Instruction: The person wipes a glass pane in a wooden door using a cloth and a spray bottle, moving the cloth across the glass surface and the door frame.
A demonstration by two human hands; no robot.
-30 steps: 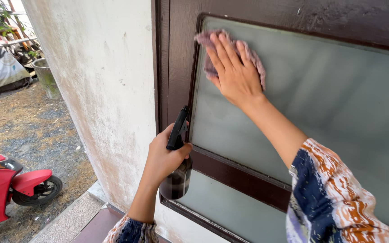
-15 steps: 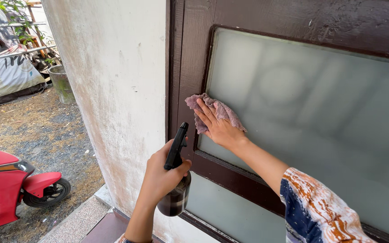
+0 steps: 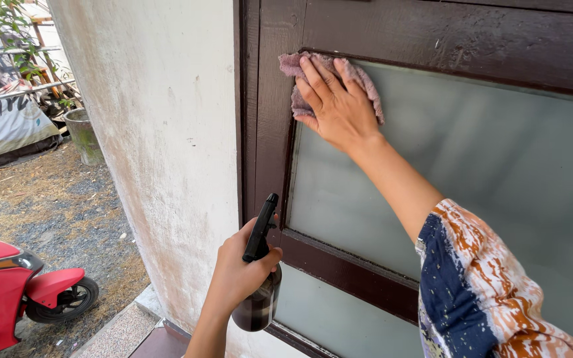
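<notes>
While the right hand presses a mauve cleaning cloth flat, fingers spread, against the top left corner of the frosted glass pane, the left hand grips a dark spray bottle below that pane's lower left corner, by the brown door frame. A red scooter stands far left of the pane.

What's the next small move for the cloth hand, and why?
Probably slide the right hand and its pink cloth rightward along the top edge of the frosted glass pane. The cloth sits pressed in the pane's top-left corner, partly over the dark brown frame, and the glass to its right is uncovered. The left hand holds the spray bottle low, clear of that path.
</notes>
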